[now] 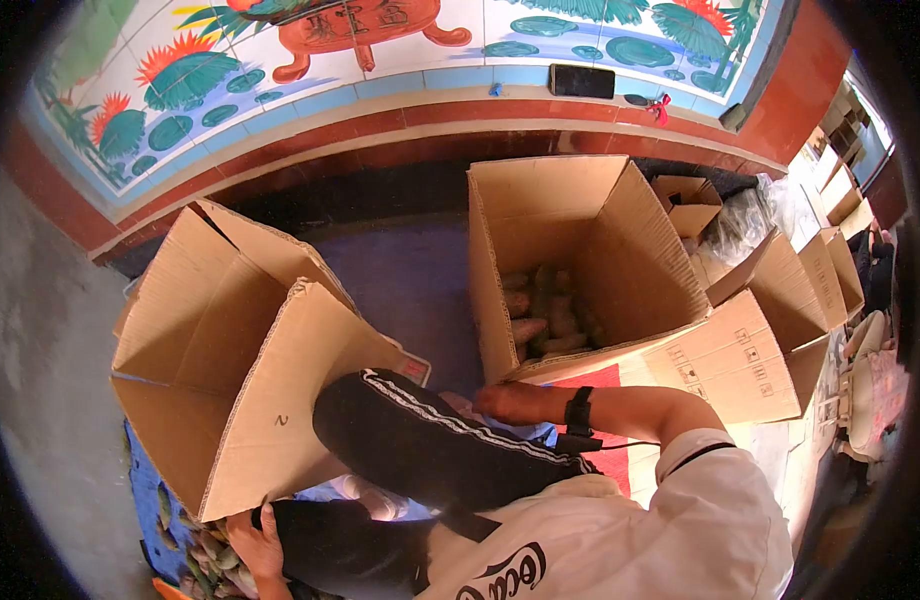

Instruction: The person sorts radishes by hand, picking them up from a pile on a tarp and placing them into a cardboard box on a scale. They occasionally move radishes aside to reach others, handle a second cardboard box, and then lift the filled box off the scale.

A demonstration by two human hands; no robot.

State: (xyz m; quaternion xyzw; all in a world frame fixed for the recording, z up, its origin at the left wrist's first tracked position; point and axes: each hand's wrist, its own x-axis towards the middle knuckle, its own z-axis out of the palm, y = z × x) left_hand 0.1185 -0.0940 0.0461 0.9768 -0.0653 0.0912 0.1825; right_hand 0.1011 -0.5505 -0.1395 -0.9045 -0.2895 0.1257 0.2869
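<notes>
My left hand [256,548] is at the lower edge of the left cardboard box [270,415], beside my bent knee. Its thumb and forefinger point up and stand apart, with dark cloth showing between them. Just left of it, a pile of elongated reddish and greenish produce [208,562] lies on a blue sheet [145,490]. My right hand [505,402] is curled beside my other knee, close to the near lower corner of the right cardboard box [495,300]. I cannot make out what its fingers hold. Similar produce [550,315] covers the bottom of that box.
Behind the boxes runs a tiled wall with a ledge, where a dark phone [582,82] lies. To the right stand more open cartons [780,290] and clear plastic wrap [745,230]. A red sheet [610,465] lies under my right arm, and a cable hangs from my wristband [578,412].
</notes>
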